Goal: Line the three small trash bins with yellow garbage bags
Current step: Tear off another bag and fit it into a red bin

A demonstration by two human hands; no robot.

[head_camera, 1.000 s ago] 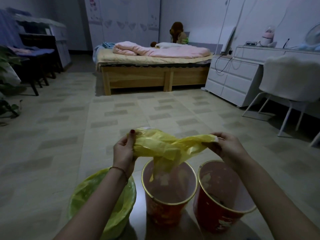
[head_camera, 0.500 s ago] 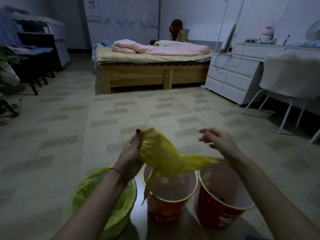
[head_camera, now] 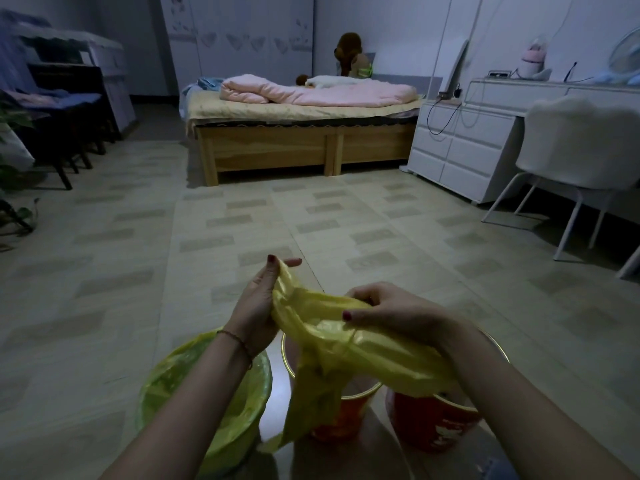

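Three small bins stand in a row at the bottom of the head view. The left bin (head_camera: 194,386) has a yellow bag lining it. The middle red bin (head_camera: 346,414) and the right red bin (head_camera: 433,424) are partly hidden by a loose yellow garbage bag (head_camera: 346,344) held above them. My left hand (head_camera: 259,306) pinches the bag's upper left edge between thumb and fingers. My right hand (head_camera: 391,310) grips the bag's top from the right, fingers curled into the plastic. The bag's tail hangs down in front of the middle bin.
The bins stand on a dark glossy surface (head_camera: 377,459) over a tiled floor (head_camera: 311,223). A wooden bed (head_camera: 301,147) lies ahead, white drawers (head_camera: 460,154) and a white chair (head_camera: 581,157) at right, dark chairs (head_camera: 65,119) and a plant (head_camera: 14,174) at left.
My right hand let go of the bag's right end, rose free, then came back down and gripped the bag closer to my left hand. The bag now droops over the middle and right bins.
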